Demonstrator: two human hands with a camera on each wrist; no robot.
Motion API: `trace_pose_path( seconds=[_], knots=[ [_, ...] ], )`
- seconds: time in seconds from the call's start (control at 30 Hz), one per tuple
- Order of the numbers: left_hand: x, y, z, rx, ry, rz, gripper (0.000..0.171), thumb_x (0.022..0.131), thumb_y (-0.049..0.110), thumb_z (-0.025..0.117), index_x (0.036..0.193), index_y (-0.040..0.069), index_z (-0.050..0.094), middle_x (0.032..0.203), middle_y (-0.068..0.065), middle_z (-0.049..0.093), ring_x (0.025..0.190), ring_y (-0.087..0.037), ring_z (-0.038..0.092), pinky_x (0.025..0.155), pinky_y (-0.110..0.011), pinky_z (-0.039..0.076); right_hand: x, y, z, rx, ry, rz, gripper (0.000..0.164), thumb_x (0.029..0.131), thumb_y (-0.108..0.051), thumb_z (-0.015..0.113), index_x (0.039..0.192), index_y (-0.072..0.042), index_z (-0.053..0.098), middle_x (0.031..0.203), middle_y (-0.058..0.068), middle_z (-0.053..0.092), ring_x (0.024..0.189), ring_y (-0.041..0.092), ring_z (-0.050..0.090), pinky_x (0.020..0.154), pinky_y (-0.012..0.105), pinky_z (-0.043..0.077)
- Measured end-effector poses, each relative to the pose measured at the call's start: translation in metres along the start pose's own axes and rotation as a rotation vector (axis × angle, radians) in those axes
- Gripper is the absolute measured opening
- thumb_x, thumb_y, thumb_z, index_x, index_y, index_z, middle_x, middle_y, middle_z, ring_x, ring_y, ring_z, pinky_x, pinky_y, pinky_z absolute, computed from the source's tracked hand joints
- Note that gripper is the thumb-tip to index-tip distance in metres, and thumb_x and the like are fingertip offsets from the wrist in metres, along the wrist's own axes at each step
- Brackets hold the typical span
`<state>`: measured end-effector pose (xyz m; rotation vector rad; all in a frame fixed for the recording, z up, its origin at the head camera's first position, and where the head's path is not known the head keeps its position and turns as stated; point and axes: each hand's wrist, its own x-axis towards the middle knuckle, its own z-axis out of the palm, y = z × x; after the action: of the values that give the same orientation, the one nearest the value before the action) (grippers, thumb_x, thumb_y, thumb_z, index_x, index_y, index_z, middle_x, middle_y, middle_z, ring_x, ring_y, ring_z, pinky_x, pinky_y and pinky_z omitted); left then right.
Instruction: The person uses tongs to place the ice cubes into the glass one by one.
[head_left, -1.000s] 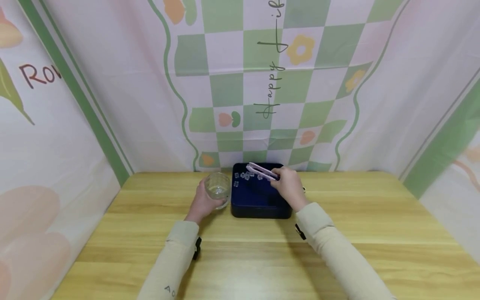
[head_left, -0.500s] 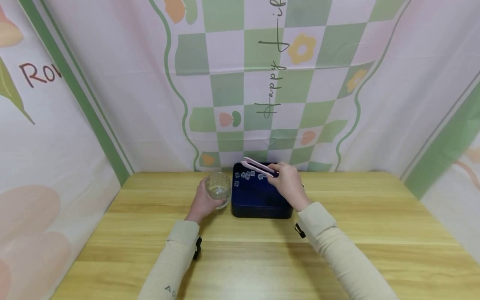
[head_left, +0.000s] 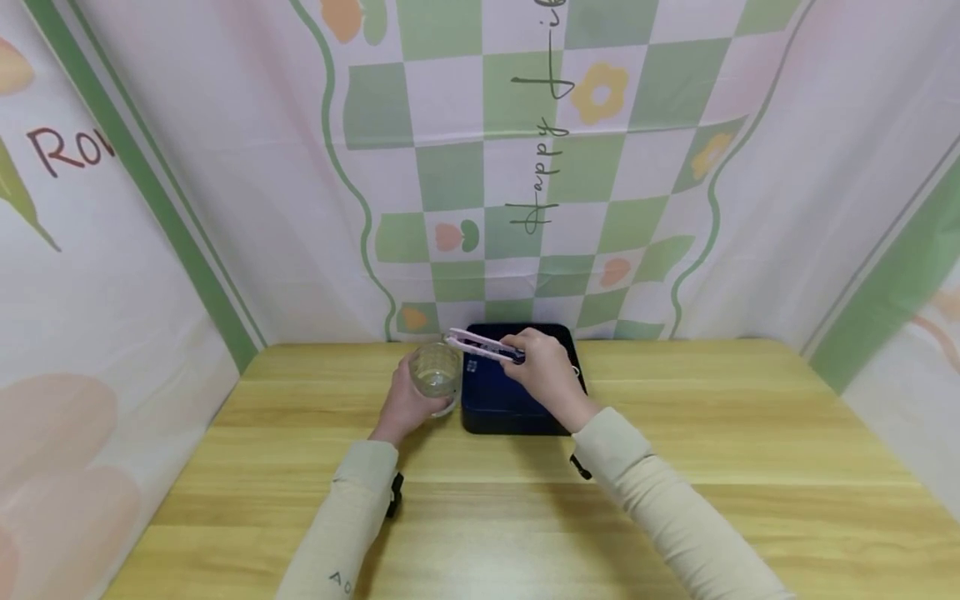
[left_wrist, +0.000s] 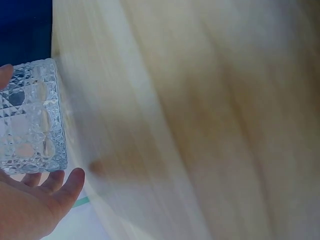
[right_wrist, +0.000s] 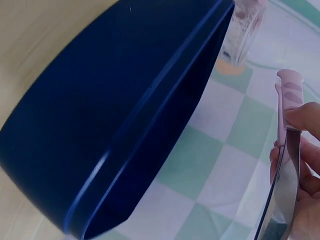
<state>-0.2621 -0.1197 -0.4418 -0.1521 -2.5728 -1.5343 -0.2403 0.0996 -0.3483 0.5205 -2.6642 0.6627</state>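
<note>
A clear glass cup (head_left: 437, 372) with a cut pattern stands at the left side of a dark blue tray (head_left: 517, 422). My left hand (head_left: 407, 402) holds it, thumb on one side and fingers on the other; the left wrist view shows the cup's faceted wall (left_wrist: 30, 122) between them. My right hand (head_left: 546, 372) grips metal tongs with pink tips (head_left: 480, 352), pointing left. Their tips are at the cup's far rim; whether they pinch a small clear piece is too small to tell. Clear cube-like pieces (head_left: 471, 366) lie in the tray, partly hidden by the tongs and hand.
The tray stands near the back edge of a wooden table (head_left: 480, 517). Behind it hangs a patterned cloth (head_left: 517, 175) with green checks and flowers. In the right wrist view the tray's outer wall (right_wrist: 100, 100) fills the left side.
My right hand has carried the tongs up slightly, then left from above the tray's clear pieces to the cup's rim. My left hand and the cup have stayed put.
</note>
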Motion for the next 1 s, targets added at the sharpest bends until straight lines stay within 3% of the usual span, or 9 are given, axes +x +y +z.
trace_pose_path(
  seconds=[0.2, 0.57, 0.87, 1.0],
  knots=[
    [-0.003, 0.002, -0.001, -0.002, 0.016, 0.035, 0.092, 0.064, 0.008, 0.081, 0.141, -0.003, 0.031, 0.135, -0.026, 0.046, 0.124, -0.041, 0.048, 0.108, -0.057, 0.039, -0.004, -0.009, 0.012, -0.014, -0.019, -0.066, 0.026, 0.078, -0.012, 0.075, 0.103, -0.004, 0.073, 0.095, 0.01, 0.069, 0.073, 0.02, 0.064, 0.064, 0.033, 0.055],
    [0.001, 0.002, -0.002, -0.024, -0.014, 0.013, 0.092, 0.064, 0.004, 0.083, 0.141, 0.0, 0.033, 0.137, -0.021, 0.048, 0.126, -0.036, 0.048, 0.112, -0.05, 0.037, -0.009, -0.013, 0.027, -0.025, -0.078, -0.063, 0.025, 0.078, -0.011, 0.075, 0.101, -0.004, 0.073, 0.091, 0.008, 0.069, 0.071, 0.018, 0.062, 0.066, 0.033, 0.056],
    [0.006, -0.002, -0.001, -0.045, -0.011, 0.083, 0.085, 0.062, 0.001, 0.083, 0.136, 0.002, 0.041, 0.13, -0.018, 0.056, 0.119, -0.032, 0.055, 0.108, -0.047, 0.042, -0.01, -0.014, 0.029, -0.025, -0.09, -0.064, 0.027, 0.078, -0.011, 0.075, 0.104, -0.004, 0.073, 0.091, 0.01, 0.068, 0.068, 0.016, 0.062, 0.064, 0.031, 0.056],
    [0.005, -0.003, -0.001, -0.049, -0.018, 0.065, 0.086, 0.062, 0.002, 0.083, 0.137, 0.002, 0.039, 0.132, -0.018, 0.054, 0.121, -0.033, 0.054, 0.109, -0.047, 0.041, -0.01, -0.013, 0.03, -0.014, -0.104, -0.049, 0.028, 0.078, -0.011, 0.075, 0.105, -0.003, 0.072, 0.092, 0.01, 0.068, 0.067, 0.015, 0.059, 0.063, 0.03, 0.055]
  ],
)
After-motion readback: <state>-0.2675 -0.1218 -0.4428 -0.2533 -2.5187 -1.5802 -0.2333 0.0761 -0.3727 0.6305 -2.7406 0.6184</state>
